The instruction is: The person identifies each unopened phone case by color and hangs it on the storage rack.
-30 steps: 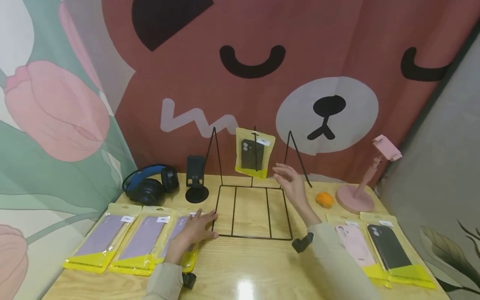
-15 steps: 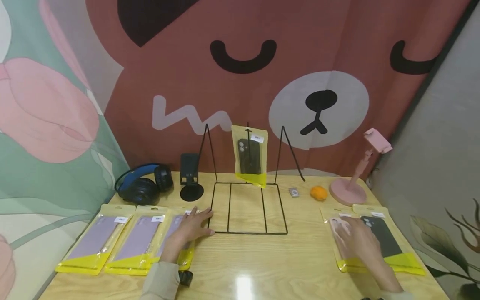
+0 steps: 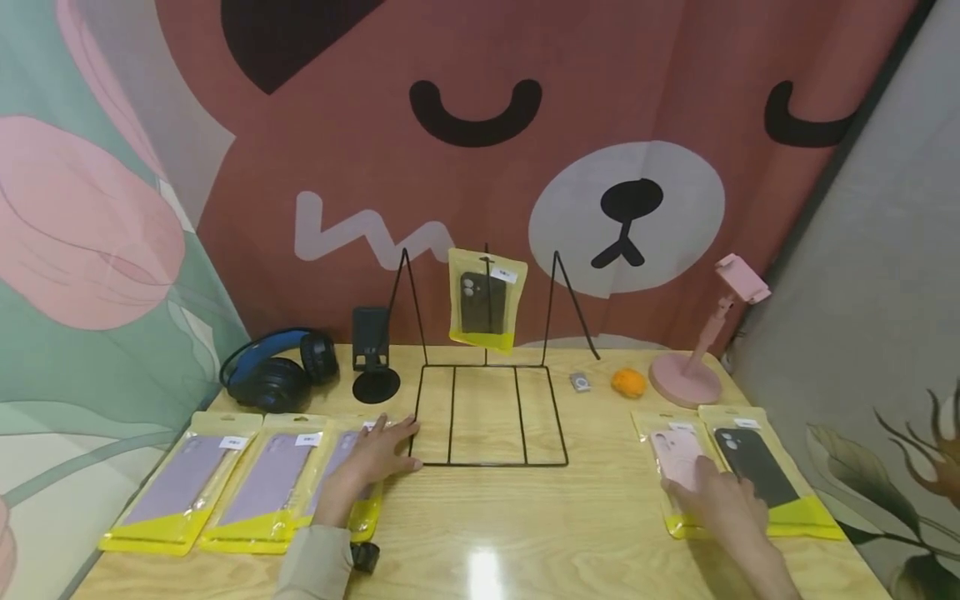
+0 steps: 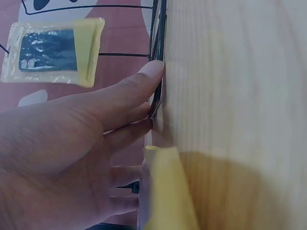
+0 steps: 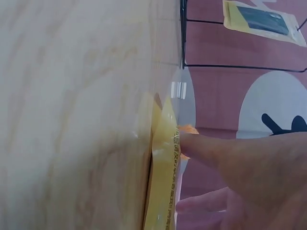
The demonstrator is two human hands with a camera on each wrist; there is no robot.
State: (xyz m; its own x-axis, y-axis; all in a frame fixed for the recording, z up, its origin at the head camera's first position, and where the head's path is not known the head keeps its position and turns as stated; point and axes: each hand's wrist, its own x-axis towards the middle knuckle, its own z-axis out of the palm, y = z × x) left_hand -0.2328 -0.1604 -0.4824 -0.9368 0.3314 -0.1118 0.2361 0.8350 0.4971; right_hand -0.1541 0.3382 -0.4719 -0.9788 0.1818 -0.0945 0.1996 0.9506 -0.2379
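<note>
My left hand (image 3: 375, 454) rests on the left side of a black wire display rack (image 3: 487, 464), thumb near its front corner. Under and beside that hand lies a bagged purple phone case (image 3: 341, 458), partly covered. My right hand (image 3: 723, 504) holds a bagged pink phone case (image 3: 677, 450) at the right of the table, thumb near the bag's left edge and fingers over its face. The right wrist view shows the bag's yellow end (image 5: 163, 167) beside the thumb. A bagged black phone case (image 3: 483, 300) hangs on the rack's middle hook.
Two more bagged purple cases (image 3: 180, 479) lie at left; another bagged black case (image 3: 761, 467) lies at right. Behind stand headphones (image 3: 281, 371), a black phone stand (image 3: 371, 354), a small grey gadget (image 3: 580, 382), an orange ball-like object (image 3: 628, 382) and a pink stand (image 3: 686, 379).
My right hand has left the hanging bag and come right and down onto the bagged pink case. The hanging bag has swung a little. My left hand stays at the rack.
</note>
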